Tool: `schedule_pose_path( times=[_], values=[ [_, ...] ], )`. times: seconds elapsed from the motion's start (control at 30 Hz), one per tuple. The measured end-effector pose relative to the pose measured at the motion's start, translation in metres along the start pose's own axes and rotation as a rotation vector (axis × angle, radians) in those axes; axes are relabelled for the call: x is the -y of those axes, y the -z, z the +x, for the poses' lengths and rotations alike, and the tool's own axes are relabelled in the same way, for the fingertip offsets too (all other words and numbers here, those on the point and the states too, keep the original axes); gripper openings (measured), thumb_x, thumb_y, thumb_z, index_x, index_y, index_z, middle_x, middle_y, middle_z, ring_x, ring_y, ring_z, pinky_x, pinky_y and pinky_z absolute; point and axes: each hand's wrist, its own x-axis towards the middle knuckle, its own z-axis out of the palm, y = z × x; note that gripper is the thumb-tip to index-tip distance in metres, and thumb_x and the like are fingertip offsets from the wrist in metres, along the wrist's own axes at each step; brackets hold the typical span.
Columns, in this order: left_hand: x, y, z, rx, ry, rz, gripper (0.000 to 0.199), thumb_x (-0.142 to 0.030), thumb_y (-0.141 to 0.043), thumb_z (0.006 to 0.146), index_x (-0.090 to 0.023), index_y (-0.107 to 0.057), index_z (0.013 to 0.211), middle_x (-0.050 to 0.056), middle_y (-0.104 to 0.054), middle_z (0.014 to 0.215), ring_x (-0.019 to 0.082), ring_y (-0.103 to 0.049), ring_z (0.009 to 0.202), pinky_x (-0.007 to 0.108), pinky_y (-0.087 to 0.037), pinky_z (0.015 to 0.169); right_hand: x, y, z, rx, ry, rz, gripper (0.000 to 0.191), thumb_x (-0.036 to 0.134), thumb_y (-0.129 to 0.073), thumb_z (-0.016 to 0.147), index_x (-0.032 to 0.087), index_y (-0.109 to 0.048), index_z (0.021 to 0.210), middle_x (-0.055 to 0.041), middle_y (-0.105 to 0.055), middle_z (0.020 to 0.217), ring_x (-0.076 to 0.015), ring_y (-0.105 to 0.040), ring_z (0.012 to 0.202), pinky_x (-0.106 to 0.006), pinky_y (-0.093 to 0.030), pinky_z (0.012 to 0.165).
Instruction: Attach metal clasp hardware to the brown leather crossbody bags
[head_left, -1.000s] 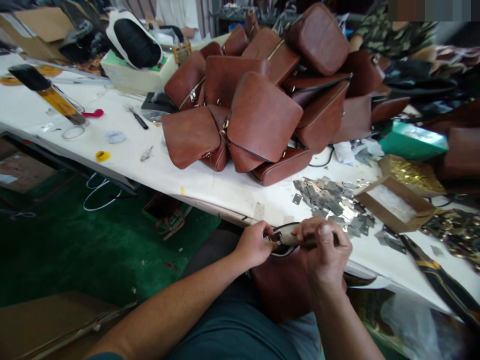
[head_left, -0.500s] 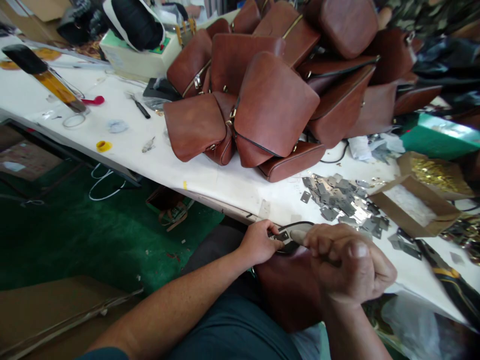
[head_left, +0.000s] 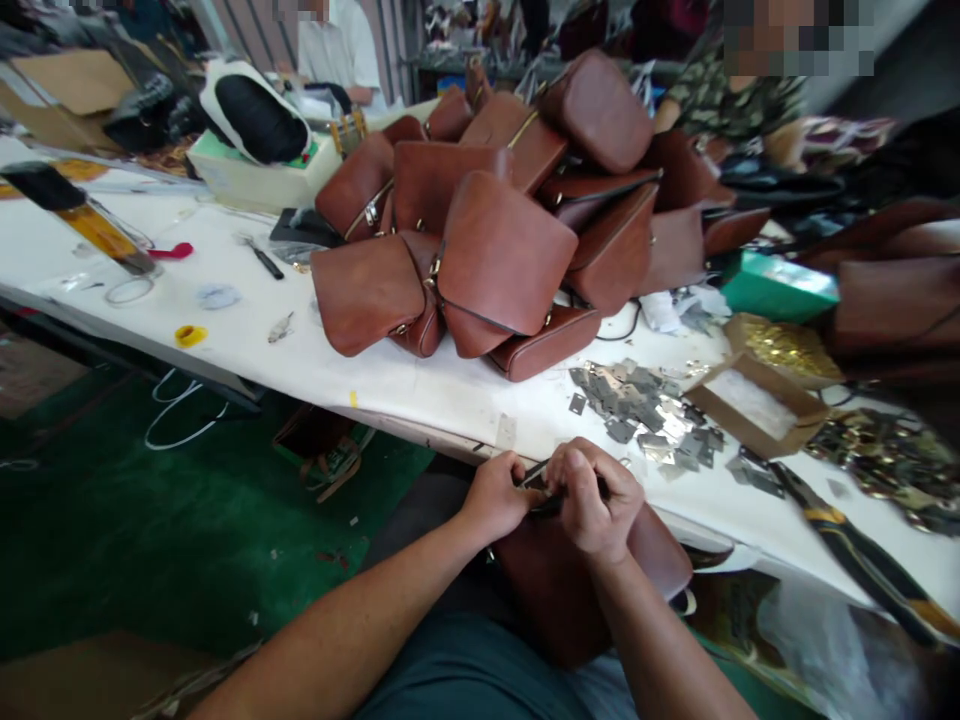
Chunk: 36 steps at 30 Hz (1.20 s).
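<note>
A brown leather bag (head_left: 551, 590) rests on the lap against the table's front edge. My left hand (head_left: 498, 497) is closed on the bag's upper edge, thumb and fingers pinching near a dark strip. Right beside it, my right hand (head_left: 594, 495) is curled with its fingers pressed together over the same edge; what it holds is hidden by the fingers. On the table just beyond the hands lies a heap of flat metal plates (head_left: 637, 405).
Brown bags (head_left: 506, 255) are piled on the white table (head_left: 255, 350). At the right are a cardboard box (head_left: 757, 405), pliers (head_left: 847, 545), metal fittings (head_left: 885, 460) and a green box (head_left: 780, 288). A bottle (head_left: 90, 220) lies left. A person in camouflage (head_left: 739, 110) is behind.
The view has tilted up, showing more background. My right hand has moved left and closer to my left hand, covering the metal plate seen earlier at the bag's edge.
</note>
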Motion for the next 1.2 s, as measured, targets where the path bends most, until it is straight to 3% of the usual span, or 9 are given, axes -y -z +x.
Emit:
schedule_pose_path(
  times=[0.17, 0.3, 0.43, 0.53, 0.63, 0.73, 0.8, 0.93, 1.2],
  values=[
    [-0.004, 0.015, -0.009, 0.05, -0.1, 0.077, 0.034, -0.019, -0.079, 0.068, -0.021, -0.045, 0.072, -0.009, -0.046, 0.066, 0.011, -0.04, 0.065, 0.026, -0.026, 0.062, 0.018, 0.026, 0.043, -0.164, 0.079, -0.301, 0.045, 0.043, -0.061, 0.101, 0.022, -0.051, 0.062, 0.0029, -0.049, 0.059, -0.0135, -0.047, 0.055, -0.029, -0.037, 0.056],
    [-0.019, 0.033, -0.017, 0.102, -0.163, 0.157, 0.03, -0.02, -0.074, 0.072, -0.023, -0.045, 0.08, -0.009, -0.05, 0.067, 0.013, -0.046, 0.065, 0.025, -0.031, 0.063, -0.005, 0.046, 0.076, 0.122, -0.096, -0.769, 0.042, 0.053, -0.066, 0.094, 0.021, -0.062, 0.068, 0.0012, -0.058, 0.065, -0.0145, -0.05, 0.061, -0.028, -0.038, 0.062],
    [-0.037, 0.051, -0.023, 0.172, -0.251, 0.27, 0.025, -0.02, -0.069, 0.076, -0.024, -0.048, 0.088, -0.007, -0.06, 0.07, 0.015, -0.056, 0.067, 0.025, -0.036, 0.065, -0.02, 0.054, 0.085, 0.237, -0.136, -0.86, 0.026, 0.047, -0.074, 0.089, 0.021, -0.075, 0.09, -0.0061, -0.073, 0.093, -0.0213, -0.066, 0.086, -0.031, -0.049, 0.081],
    [-0.053, 0.068, -0.025, 0.247, -0.303, 0.407, 0.03, -0.025, -0.066, 0.082, -0.024, -0.056, 0.11, -0.004, -0.074, 0.085, 0.019, -0.067, 0.078, 0.027, -0.043, 0.076, -0.01, 0.067, 0.06, 0.109, -0.052, -0.799, 0.032, 0.045, -0.072, 0.092, 0.022, -0.074, 0.113, -0.0094, -0.073, 0.112, -0.0237, -0.067, 0.104, -0.035, -0.05, 0.096],
    [-0.071, 0.085, -0.026, 0.385, -0.282, 0.507, 0.033, -0.029, -0.063, 0.086, -0.027, -0.068, 0.118, -0.002, -0.079, 0.105, 0.023, -0.071, 0.098, 0.029, -0.046, 0.09, -0.002, 0.095, 0.002, -0.159, -0.031, -0.652, 0.024, 0.043, -0.065, 0.096, 0.022, -0.075, 0.102, -0.0076, -0.074, 0.104, -0.0228, -0.067, 0.101, -0.036, -0.05, 0.096],
    [-0.087, 0.092, -0.026, 0.574, -0.268, 0.564, 0.031, -0.031, -0.062, 0.085, -0.029, -0.077, 0.111, -0.003, -0.08, 0.11, 0.025, -0.071, 0.103, 0.029, -0.047, 0.093, -0.008, 0.142, -0.069, -0.631, -0.296, -0.558, 0.027, 0.048, -0.075, 0.084, 0.022, -0.074, 0.085, -0.0046, -0.073, 0.09, -0.024, -0.065, 0.09, -0.037, -0.051, 0.089],
    [-0.091, 0.086, -0.027, 0.671, -0.272, 0.578, 0.031, -0.03, -0.063, 0.082, -0.028, -0.08, 0.108, -0.002, -0.08, 0.107, 0.025, -0.071, 0.1, 0.028, -0.048, 0.091, -0.019, 0.176, -0.104, -0.823, -0.418, -0.543, 0.036, 0.052, -0.075, 0.081, 0.018, -0.073, 0.093, -0.0066, -0.072, 0.09, -0.0251, -0.063, 0.086, -0.037, -0.05, 0.081],
    [-0.089, 0.059, -0.028, 0.764, -0.309, 0.624, 0.029, -0.028, -0.064, 0.08, -0.027, -0.081, 0.103, -0.002, -0.08, 0.095, 0.023, -0.071, 0.09, 0.027, -0.048, 0.083, -0.04, 0.217, -0.125, -0.852, -0.568, -0.395, 0.048, 0.057, -0.079, 0.074, 0.015, -0.074, 0.097, -0.0066, -0.074, 0.085, -0.0219, -0.063, 0.074, -0.032, -0.047, 0.065],
    [-0.091, 0.043, -0.031, 0.711, -0.464, 0.739, 0.047, -0.013, -0.051, 0.079, -0.032, -0.077, 0.113, -0.001, -0.08, 0.105, 0.023, -0.072, 0.096, 0.028, -0.047, 0.088, -0.044, 0.216, -0.112, -0.78, -0.619, -0.139, 0.049, 0.06, -0.086, 0.066, 0.016, -0.072, 0.082, 0.001, -0.065, 0.067, -0.0155, -0.057, 0.061, -0.028, -0.046, 0.058]
  ],
)
